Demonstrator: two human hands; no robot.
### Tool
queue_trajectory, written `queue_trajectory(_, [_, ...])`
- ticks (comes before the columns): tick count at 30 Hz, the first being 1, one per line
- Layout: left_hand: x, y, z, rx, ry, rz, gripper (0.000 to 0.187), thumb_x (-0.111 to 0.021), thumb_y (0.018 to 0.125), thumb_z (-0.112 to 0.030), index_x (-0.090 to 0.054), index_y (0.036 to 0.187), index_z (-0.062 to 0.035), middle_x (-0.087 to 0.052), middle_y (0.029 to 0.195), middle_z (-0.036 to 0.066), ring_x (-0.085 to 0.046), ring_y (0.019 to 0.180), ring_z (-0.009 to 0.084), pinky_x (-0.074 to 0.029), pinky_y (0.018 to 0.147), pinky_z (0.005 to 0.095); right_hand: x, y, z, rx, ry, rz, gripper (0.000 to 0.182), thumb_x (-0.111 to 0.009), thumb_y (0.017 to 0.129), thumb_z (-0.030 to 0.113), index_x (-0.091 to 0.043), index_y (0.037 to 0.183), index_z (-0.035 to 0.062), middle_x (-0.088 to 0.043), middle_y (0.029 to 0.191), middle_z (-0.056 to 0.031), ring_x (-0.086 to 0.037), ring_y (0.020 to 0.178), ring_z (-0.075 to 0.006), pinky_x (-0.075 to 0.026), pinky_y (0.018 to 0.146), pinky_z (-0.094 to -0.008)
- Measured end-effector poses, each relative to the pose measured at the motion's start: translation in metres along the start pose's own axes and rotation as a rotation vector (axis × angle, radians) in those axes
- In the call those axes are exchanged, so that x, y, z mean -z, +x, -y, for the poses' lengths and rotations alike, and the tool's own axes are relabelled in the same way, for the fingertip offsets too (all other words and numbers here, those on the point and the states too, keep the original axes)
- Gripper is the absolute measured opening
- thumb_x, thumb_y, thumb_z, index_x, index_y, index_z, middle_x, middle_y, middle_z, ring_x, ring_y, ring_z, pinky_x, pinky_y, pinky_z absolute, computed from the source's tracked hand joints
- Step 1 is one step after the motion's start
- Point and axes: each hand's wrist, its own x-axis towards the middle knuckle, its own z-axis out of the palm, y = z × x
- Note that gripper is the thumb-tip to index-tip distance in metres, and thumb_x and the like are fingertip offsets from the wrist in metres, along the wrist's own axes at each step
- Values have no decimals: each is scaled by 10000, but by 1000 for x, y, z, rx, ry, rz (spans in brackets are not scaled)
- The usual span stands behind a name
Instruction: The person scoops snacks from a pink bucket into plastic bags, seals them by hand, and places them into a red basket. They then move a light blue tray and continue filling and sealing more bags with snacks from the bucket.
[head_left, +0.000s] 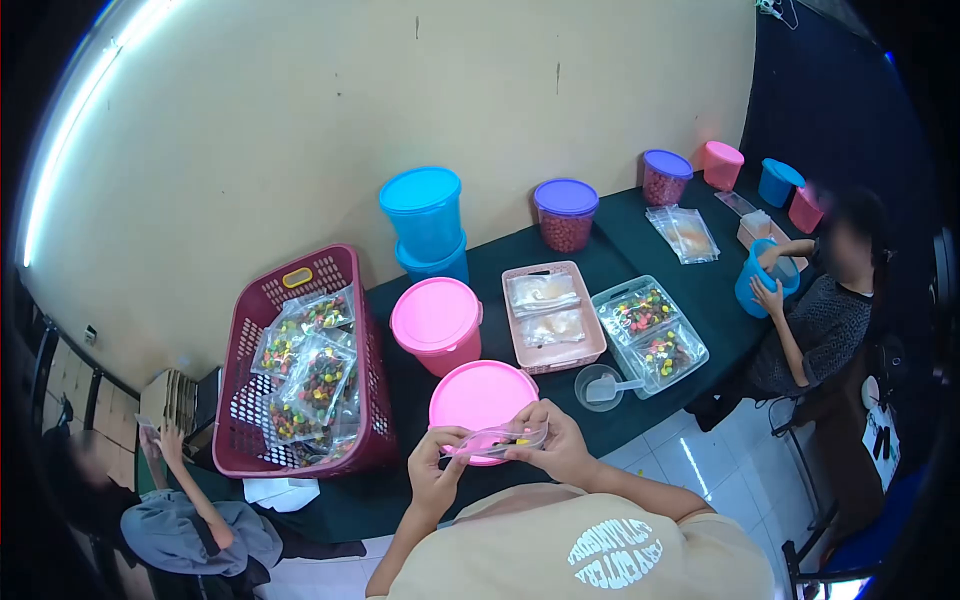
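Between my two hands is a clear plastic bag [492,438], with a bit of yellow and dark content showing near its right end. My left hand [436,470] pinches the left end of its top edge. The fingers of my right hand [556,446] are closed on the other end. Just beyond the bag, and partly hidden by it, stands a tub with a pink lid [480,395]. Another pink tub [437,318] is behind that one. To the right of my right hand, a clear cup [590,400] holds a white scoop [610,387].
A maroon basket [368,400] with filled candy bags [318,375] stands left. Right are a pink tray [548,358] of flat bags and a clear tray [690,365] of candy bags. Blue tubs [425,210] are stacked behind. Co-workers sit left [200,530] and right [815,330].
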Motion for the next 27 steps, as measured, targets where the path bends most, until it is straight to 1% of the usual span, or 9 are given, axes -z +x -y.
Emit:
queue_trajectory(3, [-28,8,-2,-63,57,-127,180,-641,867,-170,-598,854,5,-643,868,118,-599,778,178,-448,705,279,16,2,1,37,78,5,315,-745,762,32,-469,912,58,-540,1000,-56,-535,963,-124,-480,793,-263])
queue_trajectory(6, [-42,13,-2,-82,101,-174,214,-649,866,-197,-612,834,11,-642,828,115,-596,765,174,-445,692,278,35,3,5,-85,191,39,237,-707,794,13,-529,945,51,-565,994,-65,-565,977,-147,-464,850,-297])
queue_trajectory(10, [-58,20,6,-141,179,-199,282,-630,891,-247,-607,855,32,-606,806,87,-559,745,149,-418,676,261,69,8,4,-91,179,91,154,-637,853,12,-571,990,35,-589,1017,-87,-572,983,-150,-480,845,-288])
queue_trajectory(12, [-71,24,10,-161,94,-207,246,-676,843,-223,-616,820,14,-628,791,99,-591,759,203,-448,691,302,81,7,7,-101,117,87,90,-587,885,6,-586,973,22,-605,1018,-103,-587,966,-148,-487,826,-279])
queue_trajectory(13, [-79,27,6,-152,127,-180,213,-683,831,-196,-618,822,7,-619,791,96,-582,774,214,-444,701,309,86,6,6,-100,172,49,108,-631,872,56,-627,968,5,-636,975,-62,-602,823,-86,-492,723,-225])
queue_trajectory(16, [-96,32,7,-100,174,-182,162,-678,825,-152,-621,827,0,-615,794,93,-571,784,216,-441,716,311,97,8,8,-151,300,77,108,-635,868,53,-627,963,3,-637,962,-66,-602,811,-81,-492,695,-221])
queue_trajectory(18, [-102,35,7,-80,157,-205,118,-675,818,-113,-625,829,-7,-621,799,90,-564,784,216,-439,724,318,103,11,9,-174,270,88,81,-641,858,38,-630,929,0,-633,937,-73,-608,818,-97,-497,695,-234])
queue_trajectory(20, [-105,39,6,-70,99,-193,111,-677,817,-111,-627,823,-12,-626,790,88,-563,782,216,-439,719,322,107,14,9,-39,182,108,65,-653,847,34,-635,896,-5,-628,919,-78,-611,805,-113,-496,690,-240])
queue_trajectory(27, [-107,49,1,-184,260,-143,69,-666,820,-105,-625,798,-54,-626,734,53,-554,708,201,-393,729,330,119,19,2,14,91,98,52,-640,856,29,-643,886,-14,-617,891,-91,-592,775,-113,-479,616,-247])
